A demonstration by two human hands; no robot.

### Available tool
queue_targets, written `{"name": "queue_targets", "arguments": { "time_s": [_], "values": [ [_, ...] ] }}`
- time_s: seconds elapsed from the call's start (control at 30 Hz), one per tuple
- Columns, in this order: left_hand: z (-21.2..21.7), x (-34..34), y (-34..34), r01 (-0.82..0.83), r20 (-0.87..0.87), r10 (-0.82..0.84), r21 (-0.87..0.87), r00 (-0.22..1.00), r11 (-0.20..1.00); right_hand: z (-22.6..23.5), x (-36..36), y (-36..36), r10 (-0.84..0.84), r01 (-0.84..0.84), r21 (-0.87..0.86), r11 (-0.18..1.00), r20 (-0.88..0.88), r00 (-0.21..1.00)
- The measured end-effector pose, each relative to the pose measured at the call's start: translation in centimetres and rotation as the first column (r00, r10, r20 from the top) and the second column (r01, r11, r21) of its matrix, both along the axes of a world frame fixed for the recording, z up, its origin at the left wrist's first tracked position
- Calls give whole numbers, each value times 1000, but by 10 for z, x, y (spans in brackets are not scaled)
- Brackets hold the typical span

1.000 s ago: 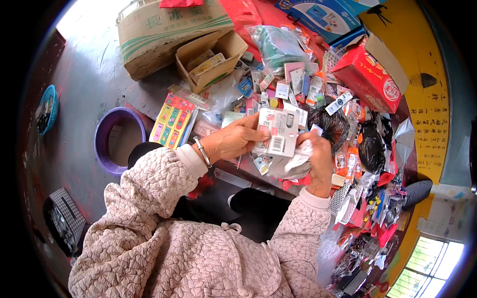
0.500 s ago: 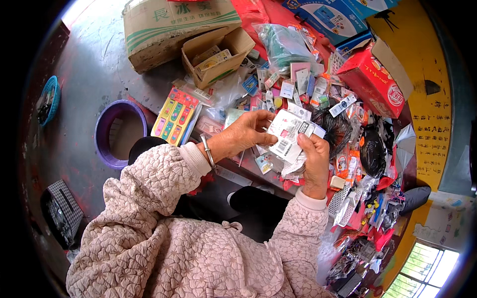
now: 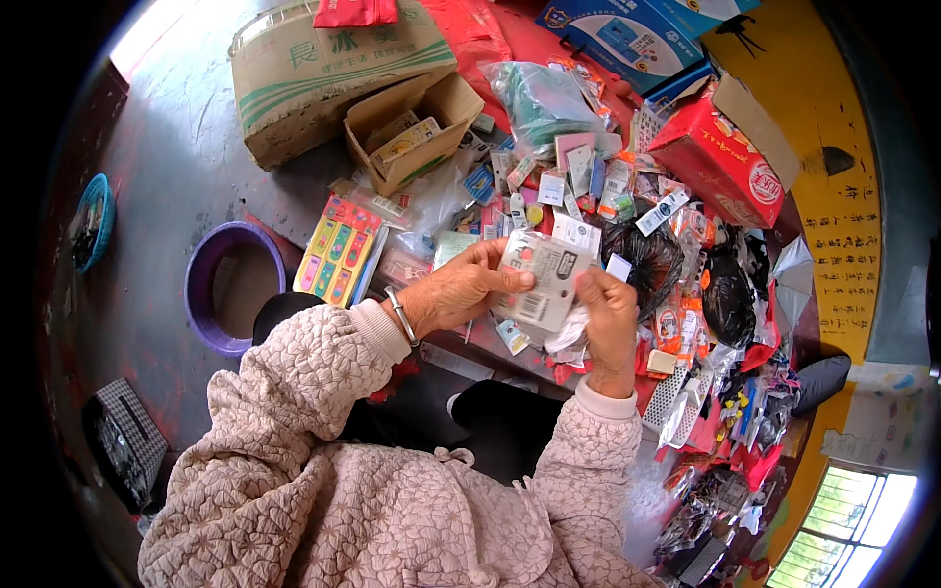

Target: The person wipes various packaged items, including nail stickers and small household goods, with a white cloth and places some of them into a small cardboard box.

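Observation:
Between my two hands is a whitish printed packaging card (image 3: 551,263) with a barcode on it, raised above the cluttered table. My left hand (image 3: 459,286), with a silver bangle at the wrist, pinches its left edge between thumb and fingers. The card's right edge is gripped by my right hand (image 3: 610,328), slightly smeared by motion. Crumpled white, clear-looking plastic (image 3: 569,333) hangs below the card beside my right fingers; I cannot tell whether it is joined to the card. Small packaged goods and white tags (image 3: 578,231) lie just beyond my hands.
Left of my arms stand a purple tub (image 3: 233,345) and a blue basket (image 3: 106,223). Cardboard boxes (image 3: 294,98), a small open carton (image 3: 446,110) and a red box (image 3: 720,162) sit at the back. Black plastic bags (image 3: 727,299) and heaped packets line the right side. A colourful card sheet (image 3: 338,250) lies near my left hand.
The card has turned and shifted a little left, showing a different printed face or layout. Both hands have moved slightly left with it, still gripping. The whole view has shifted slightly.

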State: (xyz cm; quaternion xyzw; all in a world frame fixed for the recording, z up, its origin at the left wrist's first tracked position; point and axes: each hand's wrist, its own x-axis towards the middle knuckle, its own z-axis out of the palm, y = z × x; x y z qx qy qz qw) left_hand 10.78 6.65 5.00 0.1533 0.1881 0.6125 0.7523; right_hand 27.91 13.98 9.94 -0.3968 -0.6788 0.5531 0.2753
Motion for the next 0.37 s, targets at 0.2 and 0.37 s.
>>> {"name": "queue_targets", "arguments": {
  "time_s": [0.2, 0.37],
  "values": [
    [1, -2, 0, 26, -388, -50, -66, 920, 997, 29, -23, -22, -182, 122, 752, 648, -3, 983],
    [-10, 10, -4, 112, -295, -73, 118, 953, 987, 0, -35, -28, -118, -157, 804, 574, 271, 955]
  ]
}}
